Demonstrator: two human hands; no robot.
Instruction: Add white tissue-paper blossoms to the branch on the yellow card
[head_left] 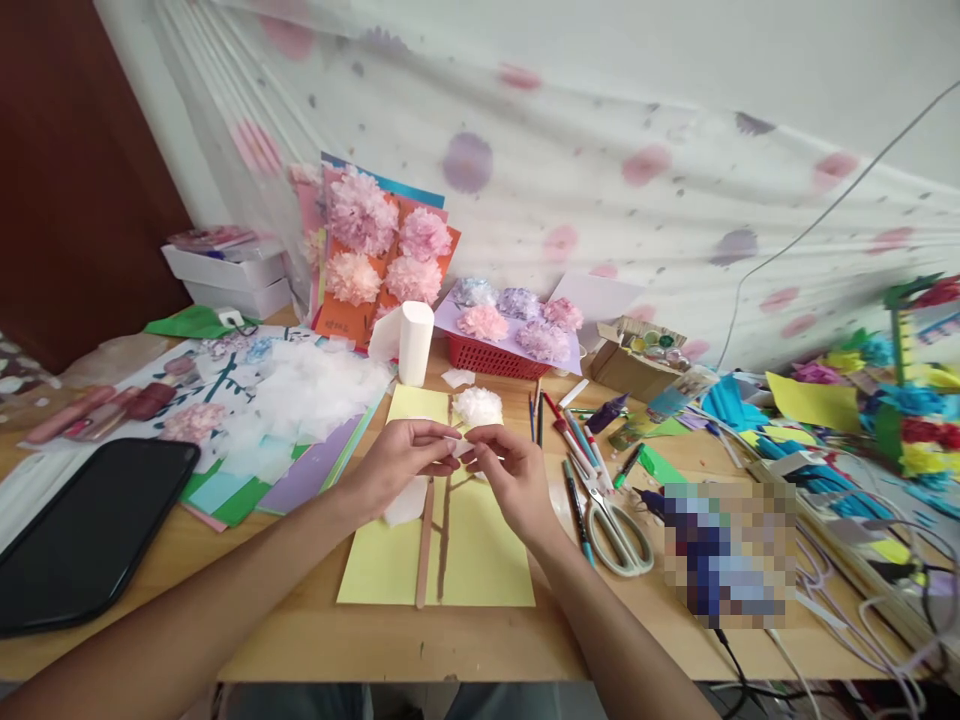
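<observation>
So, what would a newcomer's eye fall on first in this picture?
Probably the big pink flowers on the orange card, standing at the back, left of centre. Next, perhaps, the yellow sheet at the front centre, with the left hand and right hand above it, fingers around a small white piece.

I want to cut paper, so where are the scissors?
In the head view, the scissors lie on the table to the right of the yellow sheet and the right hand, just beside a dark pen with a teal end.
</observation>
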